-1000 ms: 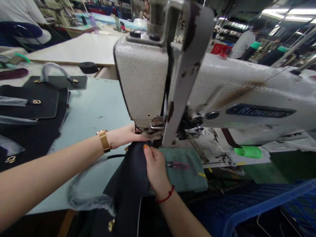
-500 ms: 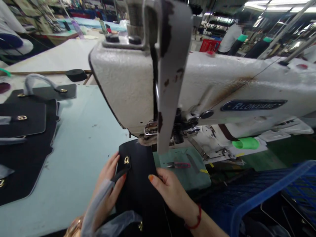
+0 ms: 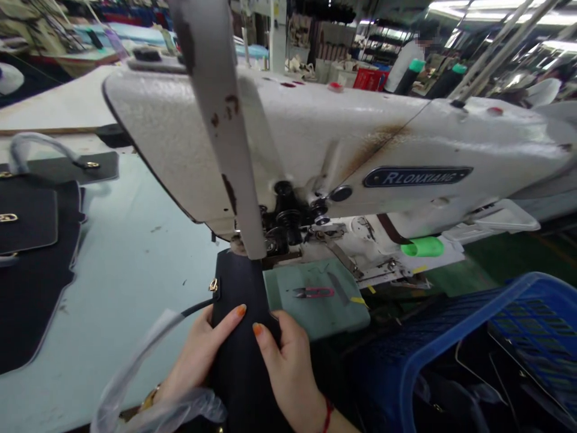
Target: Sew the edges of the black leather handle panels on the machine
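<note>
A black handbag panel (image 3: 241,361) runs from my lap up to the needle area of a white sewing machine (image 3: 306,138). My left hand (image 3: 201,349) grips its left side, thumb on top and fingers hidden behind. On the right edge, my right hand (image 3: 291,367) pinches the same panel between thumb and fingers. A gold ring fitting (image 3: 213,285) joins the panel to a bag handle (image 3: 139,355) in clear plastic wrap, which loops over my left forearm. The machine's front bar hides the spot where the panel meets the presser foot.
Pink-handled thread snips (image 3: 313,292) lie on the green machine bed right of the panel. More black bag panels (image 3: 31,288) are stacked at left on the pale table (image 3: 148,258). A blue plastic crate (image 3: 406,373) with black pieces stands at lower right. A person (image 3: 401,66) is in the background.
My view has shifted right, so the machine appears further left. My left hand has moved down the panel, its thumb now lying on top. The wrapped handle has swung outward to the left.
</note>
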A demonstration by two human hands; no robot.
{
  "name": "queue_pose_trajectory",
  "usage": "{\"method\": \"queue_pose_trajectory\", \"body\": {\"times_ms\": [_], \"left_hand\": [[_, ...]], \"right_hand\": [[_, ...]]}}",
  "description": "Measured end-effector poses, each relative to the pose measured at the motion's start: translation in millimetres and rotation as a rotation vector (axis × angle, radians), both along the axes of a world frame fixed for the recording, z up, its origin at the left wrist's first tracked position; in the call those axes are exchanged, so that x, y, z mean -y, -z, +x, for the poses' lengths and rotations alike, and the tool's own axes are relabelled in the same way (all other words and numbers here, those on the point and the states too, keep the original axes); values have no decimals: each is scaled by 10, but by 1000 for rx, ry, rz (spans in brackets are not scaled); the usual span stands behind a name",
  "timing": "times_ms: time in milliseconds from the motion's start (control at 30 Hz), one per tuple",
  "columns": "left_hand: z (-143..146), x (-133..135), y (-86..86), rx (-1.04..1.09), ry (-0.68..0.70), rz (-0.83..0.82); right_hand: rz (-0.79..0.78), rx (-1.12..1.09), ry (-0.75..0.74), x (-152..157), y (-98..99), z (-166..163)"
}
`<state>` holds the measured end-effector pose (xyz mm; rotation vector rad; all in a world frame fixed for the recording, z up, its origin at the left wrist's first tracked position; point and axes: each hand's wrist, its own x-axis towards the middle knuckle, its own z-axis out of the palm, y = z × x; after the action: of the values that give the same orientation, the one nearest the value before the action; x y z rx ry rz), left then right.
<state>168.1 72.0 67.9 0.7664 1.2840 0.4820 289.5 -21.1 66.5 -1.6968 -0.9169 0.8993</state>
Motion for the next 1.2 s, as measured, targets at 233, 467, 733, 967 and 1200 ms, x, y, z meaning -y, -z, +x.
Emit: {"method": "queue_pose_trajectory", "body": {"times_ms": [233, 467, 733, 967, 1200], "left_hand": [[-13, -10, -109, 13, 49, 83], [-24, 11, -165, 2, 57, 52], [-25, -9, -127, 0, 52, 65], [9, -151, -124, 20, 91, 85], [62, -302, -171, 6, 80, 88]], "right_hand": [[-39, 20, -22, -25, -45, 32], [-33, -65, -45, -36, -86, 88], [-63, -86, -31, -73, -87, 71], [-54, -39, -9, -215, -78, 114], [-39, -47, -6, -370, -96, 156]]}}
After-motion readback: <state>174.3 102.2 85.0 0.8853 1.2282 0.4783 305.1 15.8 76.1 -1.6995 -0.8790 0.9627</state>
